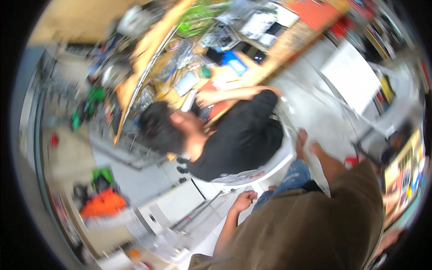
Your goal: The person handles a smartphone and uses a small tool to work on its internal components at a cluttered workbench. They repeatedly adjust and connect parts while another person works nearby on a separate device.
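Observation:
My left hand hangs beside my body, its fingers curled into a loose fist with nothing visible in them. It is nearest the white plastic chair, a little apart from it. On my other side, my right hand is low beside the chair and smeared by motion, so its fingers cannot be made out. A person in a black shirt sits in the chair, bent over a wooden workbench. That person's hand rests on the bench near a dark item on a red mat.
The bench carries cables, a blue box, papers and electronic parts. A white panel stands to the right. At left are a white cabinet, an orange bag and wire racks. The picture is tilted and blurred.

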`<action>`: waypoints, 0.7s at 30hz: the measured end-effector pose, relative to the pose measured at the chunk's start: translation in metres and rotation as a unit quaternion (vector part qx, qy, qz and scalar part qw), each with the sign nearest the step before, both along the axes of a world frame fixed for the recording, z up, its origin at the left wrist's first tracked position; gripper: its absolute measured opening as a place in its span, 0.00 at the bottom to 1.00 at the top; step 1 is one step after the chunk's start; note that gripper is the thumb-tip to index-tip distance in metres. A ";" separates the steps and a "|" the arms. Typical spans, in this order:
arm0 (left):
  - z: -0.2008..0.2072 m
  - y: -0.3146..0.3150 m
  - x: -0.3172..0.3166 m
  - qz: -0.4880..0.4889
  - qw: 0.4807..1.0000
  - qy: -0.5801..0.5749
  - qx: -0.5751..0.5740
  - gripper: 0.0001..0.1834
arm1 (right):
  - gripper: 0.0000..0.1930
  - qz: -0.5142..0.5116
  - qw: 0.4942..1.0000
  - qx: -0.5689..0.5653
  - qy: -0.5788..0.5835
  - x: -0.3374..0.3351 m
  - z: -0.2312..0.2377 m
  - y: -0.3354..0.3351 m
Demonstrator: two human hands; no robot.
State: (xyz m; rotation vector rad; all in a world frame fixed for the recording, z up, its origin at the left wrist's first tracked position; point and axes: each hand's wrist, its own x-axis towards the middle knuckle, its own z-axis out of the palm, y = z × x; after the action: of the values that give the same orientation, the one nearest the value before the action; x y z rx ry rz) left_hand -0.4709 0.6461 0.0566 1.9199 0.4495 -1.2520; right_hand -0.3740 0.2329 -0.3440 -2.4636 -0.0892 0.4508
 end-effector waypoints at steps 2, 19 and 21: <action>-0.022 0.030 -0.057 0.048 0.996 -0.042 0.060 0.24 | 0.32 0.040 0.990 0.005 0.135 -0.055 -0.009 -0.025; -0.131 0.217 -0.367 0.497 0.864 -0.072 0.034 0.15 | 0.33 0.476 0.828 -0.059 0.290 -0.055 0.251 0.359; -0.146 0.235 -0.362 0.567 0.818 -0.098 0.011 0.14 | 0.34 0.470 0.854 -0.022 0.221 -0.056 0.297 0.416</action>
State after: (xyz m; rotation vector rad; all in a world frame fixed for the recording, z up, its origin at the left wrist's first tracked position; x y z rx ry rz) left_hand -0.8330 0.8811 -0.0892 1.3185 1.2485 -0.2413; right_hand -0.4302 0.6493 -0.0468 -2.1288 -1.1210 1.4191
